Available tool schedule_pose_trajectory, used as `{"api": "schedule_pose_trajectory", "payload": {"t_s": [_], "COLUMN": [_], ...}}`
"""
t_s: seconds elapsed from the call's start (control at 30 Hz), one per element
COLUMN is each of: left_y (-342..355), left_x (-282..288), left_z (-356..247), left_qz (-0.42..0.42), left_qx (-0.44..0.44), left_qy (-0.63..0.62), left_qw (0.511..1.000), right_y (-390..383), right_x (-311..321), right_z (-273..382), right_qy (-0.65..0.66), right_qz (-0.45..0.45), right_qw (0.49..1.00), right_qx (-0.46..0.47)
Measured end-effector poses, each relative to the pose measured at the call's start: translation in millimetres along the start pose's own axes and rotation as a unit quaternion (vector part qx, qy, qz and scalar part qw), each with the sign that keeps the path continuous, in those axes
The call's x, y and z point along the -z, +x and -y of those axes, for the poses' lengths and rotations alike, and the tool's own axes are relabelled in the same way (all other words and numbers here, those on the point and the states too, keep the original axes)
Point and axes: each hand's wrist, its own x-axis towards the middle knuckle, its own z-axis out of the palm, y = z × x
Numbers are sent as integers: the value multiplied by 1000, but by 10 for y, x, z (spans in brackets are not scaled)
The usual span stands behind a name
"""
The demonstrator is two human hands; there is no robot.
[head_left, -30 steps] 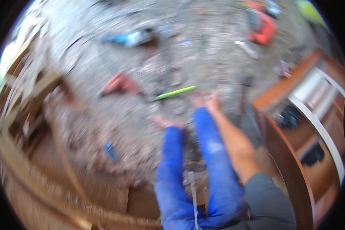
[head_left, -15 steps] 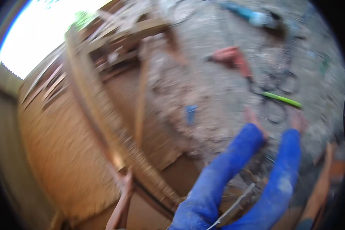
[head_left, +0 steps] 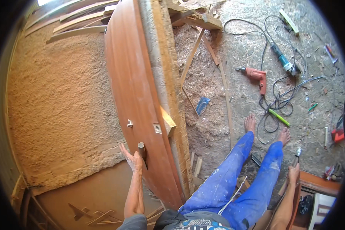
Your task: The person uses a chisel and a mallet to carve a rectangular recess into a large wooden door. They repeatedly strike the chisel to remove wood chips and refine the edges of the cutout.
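Note:
A reddish-brown wooden door panel (head_left: 132, 73) stretches from the top of the view down toward my lap. It bears a small silvery fitting (head_left: 130, 123), a metal plate with a hole (head_left: 158, 128) and a dark, round-ended handle-like piece (head_left: 142, 150). My left hand (head_left: 135, 160) is beside that piece, fingers spread; whether it touches is unclear. Down at my right side, my right hand (head_left: 294, 173) is closed around a slim tool with a silvery end (head_left: 298, 151), its exact kind unclear.
A rough timber beam (head_left: 176, 115) runs along the door, with a wood block (head_left: 168, 122) between. On the shaving-strewn floor lie a red drill (head_left: 257, 78), a teal power tool (head_left: 284, 61), tangled cables and a lime-green stick (head_left: 279, 117). A brown wooden box (head_left: 320, 181) stands at lower right.
The view has swung and sharpened, bringing the door's face into sight. My left hand has left the wooden edge it was touching and now spreads beside the handle-like piece. A tool now shows in my right hand.

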Motion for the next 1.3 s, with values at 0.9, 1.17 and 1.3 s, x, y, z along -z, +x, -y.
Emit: {"api": "schedule_pose_trajectory", "payload": {"t_s": [0.9,1.17,1.3], "left_y": [-42,37,80], "left_x": [112,-166,-83], "left_z": [-2913,-3069,-3117], "left_qz": [161,198,202], "left_qx": [-501,-505,-517], "left_qy": [-311,-313,-313], "left_qw": [791,780,770], "right_y": [-2706,-2869,-2888], "right_x": [-211,-272,-203], "right_z": [3158,2870,2841], "right_qy": [343,378,392], "right_qz": [126,134,126], "right_qw": [917,910,908], "right_qx": [159,101,82]}}
